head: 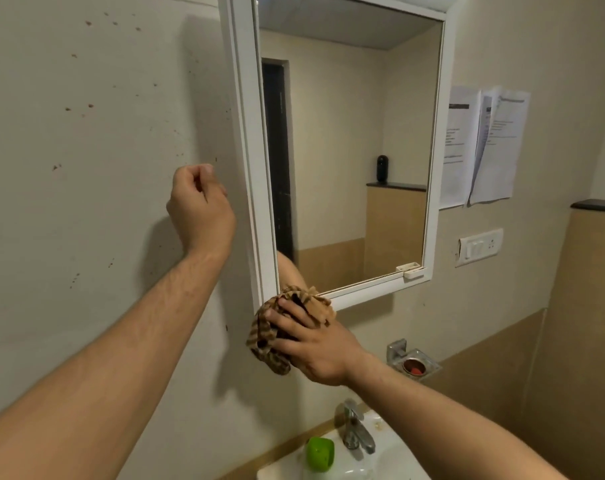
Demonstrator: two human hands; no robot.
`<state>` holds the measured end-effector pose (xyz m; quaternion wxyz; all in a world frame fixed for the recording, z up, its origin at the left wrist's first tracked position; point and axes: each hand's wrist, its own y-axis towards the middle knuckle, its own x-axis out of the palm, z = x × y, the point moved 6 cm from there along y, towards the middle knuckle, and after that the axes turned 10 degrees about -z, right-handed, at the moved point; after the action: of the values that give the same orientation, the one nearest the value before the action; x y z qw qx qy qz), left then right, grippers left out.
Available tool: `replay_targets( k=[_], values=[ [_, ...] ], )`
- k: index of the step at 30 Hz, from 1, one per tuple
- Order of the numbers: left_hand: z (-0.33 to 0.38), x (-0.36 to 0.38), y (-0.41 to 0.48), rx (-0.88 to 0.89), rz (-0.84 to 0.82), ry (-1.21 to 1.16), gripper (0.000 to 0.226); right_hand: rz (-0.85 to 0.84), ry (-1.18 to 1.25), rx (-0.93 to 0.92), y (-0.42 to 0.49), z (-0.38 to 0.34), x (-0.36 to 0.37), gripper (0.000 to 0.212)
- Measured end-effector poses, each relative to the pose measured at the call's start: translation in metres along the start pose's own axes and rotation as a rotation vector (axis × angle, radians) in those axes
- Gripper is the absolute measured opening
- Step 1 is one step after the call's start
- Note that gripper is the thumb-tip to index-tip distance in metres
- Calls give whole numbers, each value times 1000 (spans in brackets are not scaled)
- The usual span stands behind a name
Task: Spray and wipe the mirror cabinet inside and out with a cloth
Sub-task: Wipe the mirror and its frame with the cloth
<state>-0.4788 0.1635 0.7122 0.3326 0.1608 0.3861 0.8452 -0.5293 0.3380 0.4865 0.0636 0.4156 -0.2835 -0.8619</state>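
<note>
- Mirror cabinet point(246, 133): white frame, fixed to the wall point(86, 209). The door looks closed. The mirror point(342, 140) reflects a dark doorway and a small dark object on a ledge.
- Cloth point(264, 342): brown, striped and bunched up. It is pressed against the cabinet's lower left corner, and part of it hangs below the frame.
- Your right hand point(316, 344) is at that same lower left corner. Its grip is closed over the cloth, with the fingers spread across the bundle and slightly curled. The thumb is hidden.
- Your left hand point(200, 206) is raised just beside the cabinet's left side, about halfway up. Its grip is closed in a loose fist with nothing visible in it. You cannot tell whether the knuckles touch the cabinet.
- The wall left of the cabinet carries scattered small brown spots.
- Right of the cabinet are two printed papers point(484, 143) stuck to the wall, with a white switch plate point(479, 247) beneath them.
- Below the cabinet's lower right corner is a metal soap holder point(413, 362) with something red in it.
- Well below the cabinet is a white sink point(384, 459) with a metal tap point(355, 429). A green plastic item point(320, 453) sits just left of the tap.
</note>
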Motion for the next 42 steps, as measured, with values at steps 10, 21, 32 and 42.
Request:
replay_targets(
  k=[10, 21, 32, 42],
  values=[
    [-20, -11, -48, -44, -147, 242, 69, -97, 79, -7, -2, 6, -5, 47],
    [-13, 29, -79, 21, -323, 57, 67, -50, 276, 276, -16, -24, 19, 60],
    [-58, 41, -99, -129, -316, 118, 73, 96, 598, 1003, -64, 39, 27, 69],
    [-61, 60, -109, -201, -332, 41, 95, 168, 508, 1300, -102, 95, 2, 64]
  ],
)
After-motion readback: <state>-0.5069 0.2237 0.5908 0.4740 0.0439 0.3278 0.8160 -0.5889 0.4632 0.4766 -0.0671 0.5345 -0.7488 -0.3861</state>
